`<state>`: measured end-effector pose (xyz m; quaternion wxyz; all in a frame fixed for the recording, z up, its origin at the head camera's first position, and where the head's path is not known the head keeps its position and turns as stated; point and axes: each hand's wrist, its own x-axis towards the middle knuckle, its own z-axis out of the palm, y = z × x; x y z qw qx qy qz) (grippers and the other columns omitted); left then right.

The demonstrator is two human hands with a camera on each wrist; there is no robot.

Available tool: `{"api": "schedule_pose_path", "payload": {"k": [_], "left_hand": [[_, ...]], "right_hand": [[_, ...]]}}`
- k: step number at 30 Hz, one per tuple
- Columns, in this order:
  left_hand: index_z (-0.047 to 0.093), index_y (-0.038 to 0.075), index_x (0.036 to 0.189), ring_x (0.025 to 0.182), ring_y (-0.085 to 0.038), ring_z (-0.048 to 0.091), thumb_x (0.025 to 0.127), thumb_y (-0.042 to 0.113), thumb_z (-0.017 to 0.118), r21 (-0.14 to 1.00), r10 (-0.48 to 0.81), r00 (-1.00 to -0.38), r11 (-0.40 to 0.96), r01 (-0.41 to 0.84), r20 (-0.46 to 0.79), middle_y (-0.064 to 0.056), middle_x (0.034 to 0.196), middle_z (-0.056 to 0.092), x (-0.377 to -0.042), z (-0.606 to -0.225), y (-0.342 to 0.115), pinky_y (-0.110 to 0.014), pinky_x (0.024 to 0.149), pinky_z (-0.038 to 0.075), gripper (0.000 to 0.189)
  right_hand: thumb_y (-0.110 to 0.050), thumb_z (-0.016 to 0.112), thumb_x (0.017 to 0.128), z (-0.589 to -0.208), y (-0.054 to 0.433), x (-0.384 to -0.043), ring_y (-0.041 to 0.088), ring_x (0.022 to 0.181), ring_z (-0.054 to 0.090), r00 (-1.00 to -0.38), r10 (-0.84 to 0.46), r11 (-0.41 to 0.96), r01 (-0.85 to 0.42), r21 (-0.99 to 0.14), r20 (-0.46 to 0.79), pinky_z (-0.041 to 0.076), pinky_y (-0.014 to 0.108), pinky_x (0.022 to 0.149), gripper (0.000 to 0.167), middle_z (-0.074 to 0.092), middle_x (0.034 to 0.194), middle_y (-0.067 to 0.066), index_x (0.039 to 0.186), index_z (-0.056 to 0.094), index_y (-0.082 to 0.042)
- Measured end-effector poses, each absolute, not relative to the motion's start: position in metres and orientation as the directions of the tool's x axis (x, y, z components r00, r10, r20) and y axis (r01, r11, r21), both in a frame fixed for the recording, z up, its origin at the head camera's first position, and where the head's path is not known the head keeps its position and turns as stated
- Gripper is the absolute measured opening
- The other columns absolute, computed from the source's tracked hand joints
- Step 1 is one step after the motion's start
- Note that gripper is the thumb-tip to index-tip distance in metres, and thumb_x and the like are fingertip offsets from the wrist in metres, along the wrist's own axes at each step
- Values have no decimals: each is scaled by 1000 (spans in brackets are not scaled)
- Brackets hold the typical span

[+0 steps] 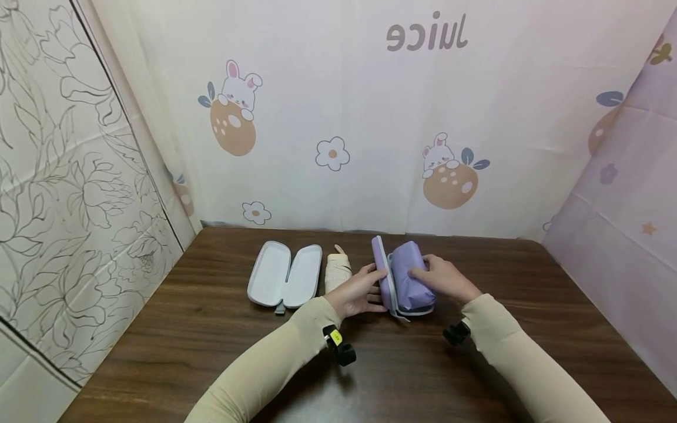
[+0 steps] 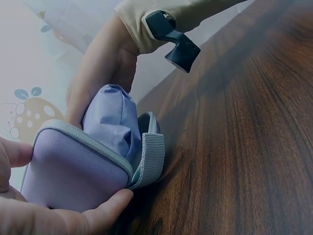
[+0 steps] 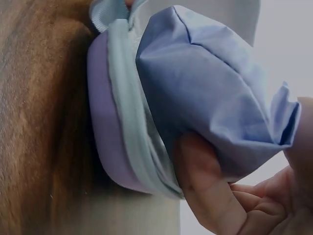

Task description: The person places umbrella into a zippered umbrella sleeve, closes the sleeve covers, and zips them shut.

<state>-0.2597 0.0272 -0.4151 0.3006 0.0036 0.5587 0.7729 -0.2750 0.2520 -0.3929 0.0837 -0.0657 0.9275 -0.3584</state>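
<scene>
On brown tbl (image 1: 402, 370), L hand (image 1: 358, 294) w/ grip on purple case (image 1: 388, 294), R hand (image 1: 446, 279) ditto on purple pouch (image 1: 406, 264)

The purple pouch (image 1: 411, 289) hides much of the open case (image 1: 378, 255) beneath it.

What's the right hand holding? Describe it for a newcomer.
On the brown table, right of centre, sits an open purple case. The right hand grips a purple bundle over the case's right half. Unlike the pale-edged case, the bundle is wrinkled.

Both arms (image 1: 262, 365) extended forward and inward, left hand (image 1: 358, 293) gripping, right hand (image 1: 448, 278) gripping close by
</scene>
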Motion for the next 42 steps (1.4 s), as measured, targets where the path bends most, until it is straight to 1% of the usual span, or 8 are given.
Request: {"api": "schedule_pose_path", "payload": {"k": [7,14,18,22,28,33,38,42], "left_hand": [[7,15,161,130,-50,43,104,31,54,872,478,-819,-192,-451,-318,-35,140,40,-260,-414,28,-64,102,41,76],[8,15,161,127,-50,46,103,30,55,882,472,-825,-182,-435,-310,-34,137,43,-258,-411,29,-64,100,42,76],[9,15,161,125,-49,48,103,31,56,889,464,-828,-163,-428,-314,-33,135,44,-258,-411,30,-63,100,43,76],[11,16,160,122,-48,52,102,32,58,898,458,-830,-137,-418,-317,-31,131,47,-258,-412,30,-62,98,45,76],[15,17,159,118,-44,56,100,32,60,905,462,-835,-139,-402,-300,-27,124,51,-258,-411,31,-60,97,47,76],[12,16,160,118,-44,56,100,33,60,912,468,-833,-121,-392,-296,-26,123,52,-258,-409,32,-60,97,47,78],[8,16,160,121,-43,55,100,37,60,929,470,-835,-74,-361,-287,-24,132,50,-259,-409,37,-58,97,48,83],[6,14,160,129,-41,48,98,40,62,954,474,-841,-4,-300,-263,-22,146,38,-259,-409,42,-56,97,49,87]], "right_hand": [[-38,61,97,-396,250,-276,25,85,67,-970,-219,772,-104,-627,-108,56,40,72,73,67,102,23,136,41,20],[-39,55,100,-396,252,-272,27,90,65,-960,-255,806,-144,-575,-117,55,44,77,69,66,106,24,134,44,20],[-38,55,100,-398,253,-273,24,82,65,-958,-265,806,-156,-571,-113,56,39,68,66,66,101,20,134,46,18],[-37,58,100,-400,255,-275,21,74,66,-953,-268,774,-128,-621,-138,57,35,59,65,66,97,18,136,44,16],[-35,64,98,-403,260,-274,21,78,65,-961,-245,755,-108,-647,-126,58,35,60,66,63,108,23,137,41,15],[-23,58,98,-403,263,-273,20,71,63,-951,-289,771,-165,-616,-107,57,34,58,57,64,101,18,137,44,16],[-20,54,97,-398,264,-271,20,72,63,-942,-305,778,-161,-608,-140,57,35,59,59,63,105,21,141,40,17],[-20,54,98,-399,265,-271,22,78,64,-937,-309,771,-147,-620,-161,58,36,61,60,62,111,24,142,38,17]]}}
